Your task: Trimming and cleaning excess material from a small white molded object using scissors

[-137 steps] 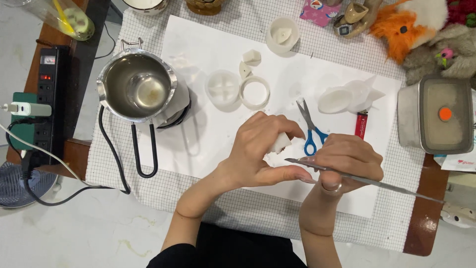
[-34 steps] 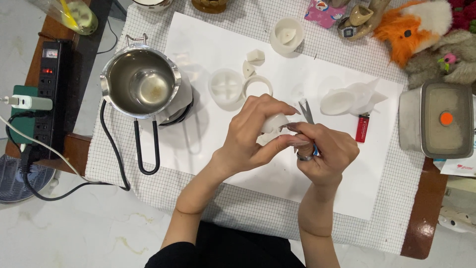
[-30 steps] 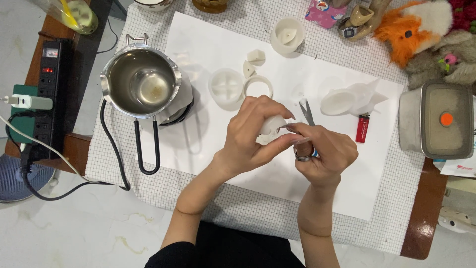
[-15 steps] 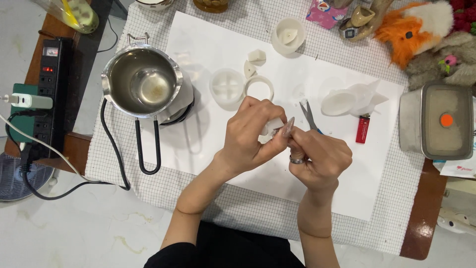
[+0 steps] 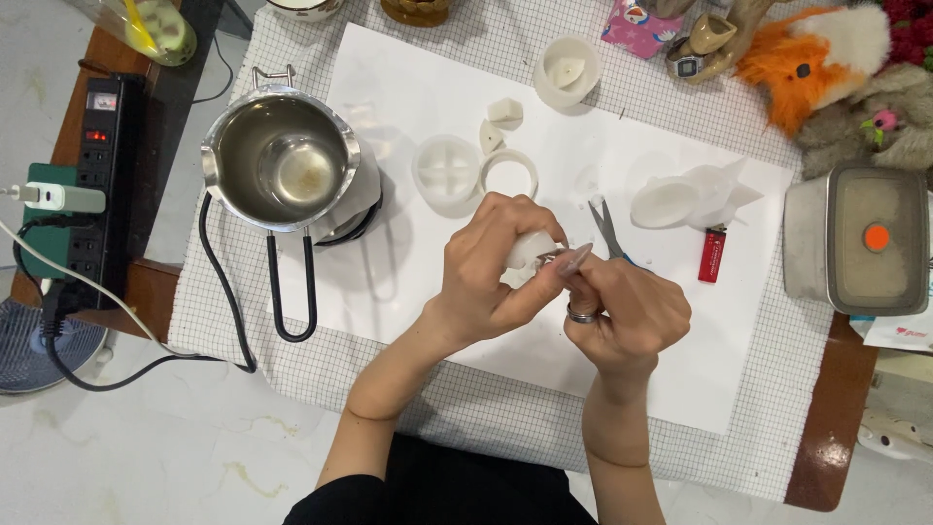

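Observation:
My left hand (image 5: 491,267) is closed around a small white wax-like piece (image 5: 530,250), held just above the white paper sheet (image 5: 408,282). My right hand (image 5: 627,311), with a ring on one finger, presses in from the right and grips a thin metal tool (image 5: 571,259) whose tip rests against the white piece. The two hands touch each other. Most of the tool is hidden inside my right fist. Blue-handled scissors (image 5: 606,224) lie on the paper just behind my right hand.
A steel pot (image 5: 282,160) with a black loop handle stands on a small heater at the left. Round white moulds (image 5: 447,167), a ring (image 5: 508,173), a red lighter (image 5: 712,255), a translucent mould (image 5: 680,199) and a metal box (image 5: 865,243) surround the hands. A power strip (image 5: 87,165) is far left.
Earlier my right hand held the long metal tool flat, pointing right. It has since closed in on my left hand, and the tool tip now sits against the white piece.

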